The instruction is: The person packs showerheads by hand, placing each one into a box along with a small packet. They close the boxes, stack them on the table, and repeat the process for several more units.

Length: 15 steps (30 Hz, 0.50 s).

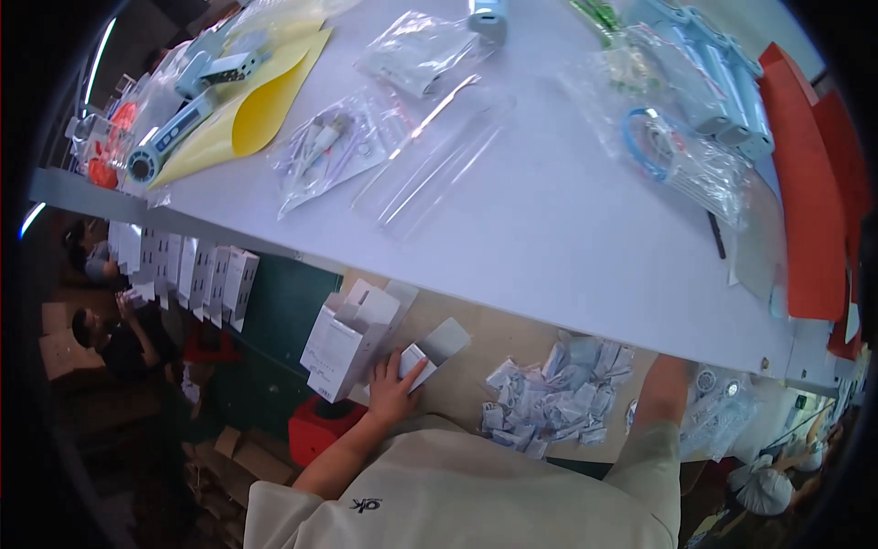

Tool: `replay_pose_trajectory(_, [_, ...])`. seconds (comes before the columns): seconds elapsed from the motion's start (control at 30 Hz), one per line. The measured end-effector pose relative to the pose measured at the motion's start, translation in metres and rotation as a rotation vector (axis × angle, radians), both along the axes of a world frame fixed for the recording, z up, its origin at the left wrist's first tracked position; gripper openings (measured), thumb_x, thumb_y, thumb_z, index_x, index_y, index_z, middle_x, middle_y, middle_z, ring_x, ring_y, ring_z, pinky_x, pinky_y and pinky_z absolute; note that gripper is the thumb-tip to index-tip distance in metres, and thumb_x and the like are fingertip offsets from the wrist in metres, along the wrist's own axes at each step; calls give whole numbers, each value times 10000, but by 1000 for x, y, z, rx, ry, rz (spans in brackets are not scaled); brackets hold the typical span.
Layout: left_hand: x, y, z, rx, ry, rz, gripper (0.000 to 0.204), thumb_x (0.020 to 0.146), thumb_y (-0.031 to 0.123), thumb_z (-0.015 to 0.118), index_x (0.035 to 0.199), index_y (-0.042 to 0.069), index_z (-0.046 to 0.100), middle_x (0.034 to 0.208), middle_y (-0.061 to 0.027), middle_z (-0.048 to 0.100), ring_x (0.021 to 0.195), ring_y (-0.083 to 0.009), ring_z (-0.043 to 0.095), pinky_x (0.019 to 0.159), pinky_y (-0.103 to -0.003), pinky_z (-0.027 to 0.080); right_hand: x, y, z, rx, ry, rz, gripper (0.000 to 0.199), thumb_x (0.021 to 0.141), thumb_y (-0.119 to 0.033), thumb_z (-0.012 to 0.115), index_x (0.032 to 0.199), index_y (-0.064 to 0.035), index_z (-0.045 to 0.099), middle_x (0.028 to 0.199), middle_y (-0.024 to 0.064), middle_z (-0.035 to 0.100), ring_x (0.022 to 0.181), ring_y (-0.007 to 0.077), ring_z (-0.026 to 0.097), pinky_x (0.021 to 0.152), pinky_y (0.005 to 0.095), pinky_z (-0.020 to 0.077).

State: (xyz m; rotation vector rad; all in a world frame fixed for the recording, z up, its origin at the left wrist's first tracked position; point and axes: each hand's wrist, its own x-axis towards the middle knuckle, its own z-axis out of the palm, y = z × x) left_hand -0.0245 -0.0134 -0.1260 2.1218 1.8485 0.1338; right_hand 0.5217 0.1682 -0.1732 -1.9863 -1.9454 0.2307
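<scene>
My left hand (393, 389) is closed on a small white box (439, 348) with its flap standing up, over the lower brown work surface. Just left of that hand stands a larger white carton (338, 352) with open flaps. My right forearm (663, 393) reaches forward beneath the white upper shelf (549, 229), which hides the hand and anything in it. Between my arms lies a pile of small clear-and-white packets (553, 393). Clear bags with round white parts (709, 389) sit beside the right forearm.
On the shelf are a yellow sheet (265, 105), light-blue handheld devices (169, 137), bagged cables (329, 146), a clear plastic sleeve (439, 165) and red boards (805, 201). White cartons (210, 274) line the far left bench. A red stool (320, 430) is below. Other people sit further off.
</scene>
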Motion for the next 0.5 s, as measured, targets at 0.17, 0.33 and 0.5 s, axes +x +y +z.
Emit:
replay_pose_trajectory(0.17, [6,-2,0,3,66,-8,744,722,208,765,1410,356,525,1479,-173,386,1145,-391,479,900,-499,424,29,-26,-37,-28,-58,-178,445,936,-272,581,1299,-15,584,1344,236,569,1273,362,515,1098,456,382])
replay_pose_trajectory(0.33, [4,-2,-8,40,67,-32,793,685,177,756,1413,383,518,1470,-155,390,1099,-374,484,897,-498,416,-201,-110,56,-376,434,50,411,849,-301,693,1068,23,567,874,279,667,802,491,638,694,549,495])
replay_pose_trajectory(0.5, [2,-4,-15,89,50,-44,824,665,160,752,1419,391,513,1466,-144,392,1091,-362,484,906,-496,408,-274,-141,40,-415,274,290,373,815,-263,703,1044,-7,557,951,242,665,832,459,650,726,540,519])
